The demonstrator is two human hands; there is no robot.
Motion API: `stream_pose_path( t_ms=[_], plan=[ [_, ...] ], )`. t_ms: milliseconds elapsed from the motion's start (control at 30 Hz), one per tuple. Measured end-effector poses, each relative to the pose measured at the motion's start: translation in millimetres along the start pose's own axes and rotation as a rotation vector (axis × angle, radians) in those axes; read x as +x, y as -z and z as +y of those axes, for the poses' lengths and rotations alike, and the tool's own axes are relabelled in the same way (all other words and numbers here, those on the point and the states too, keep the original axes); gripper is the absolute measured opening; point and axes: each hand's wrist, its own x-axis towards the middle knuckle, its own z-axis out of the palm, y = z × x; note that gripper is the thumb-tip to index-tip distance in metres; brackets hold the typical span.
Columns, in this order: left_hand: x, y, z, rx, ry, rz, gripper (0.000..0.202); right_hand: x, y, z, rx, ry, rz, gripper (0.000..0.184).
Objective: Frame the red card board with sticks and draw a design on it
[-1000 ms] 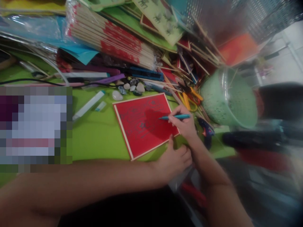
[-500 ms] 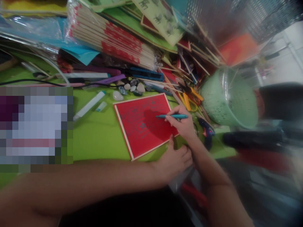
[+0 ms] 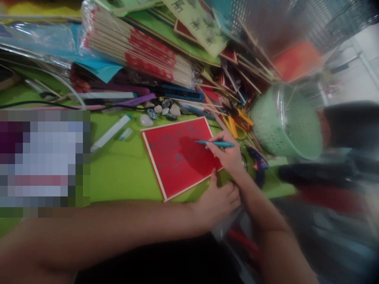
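A red card with cream strips along its edges (image 3: 180, 173) lies on the green tabletop, covered in thin dark drawn lines and small star or flower shapes. Between the fingertips and thumb of my right hand (image 3: 226, 152) is a teal pen (image 3: 220, 144), its tip at the card's upper middle. The hand's shadow falls on the card there. My left hand (image 3: 219, 201) rests at the card's near right edge, thumb on that edge and the other fingers curled; their tips are partly hidden.
Behind the card lie pebbles (image 3: 174, 110), orange-handled scissors (image 3: 237, 122), and a wrapped bundle of sticks (image 3: 142, 51). A green basket (image 3: 284, 122) stands right, near a dark blue glue gun (image 3: 257, 161). A white marker (image 3: 109, 134) lies left, beside a pixelated patch.
The pen and my right hand have shifted up very slightly over the card. My left hand and the card stay in place.
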Motion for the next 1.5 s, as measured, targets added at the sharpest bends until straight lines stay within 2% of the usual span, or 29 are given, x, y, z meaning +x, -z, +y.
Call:
stream_pose_path(
  t_ms=[633,1500],
  plan=[
    [-0.6,1.9,0.5,0.029,0.002,-0.003,0.035,-0.3,2.7,2.1,-0.08,-0.015,0.091,0.013],
    [-2.3,-1.8,1.1,0.018,0.013,0.021,0.034,-2.4,14.2,2.3,-0.12,-0.025,0.165,0.016]
  ],
)
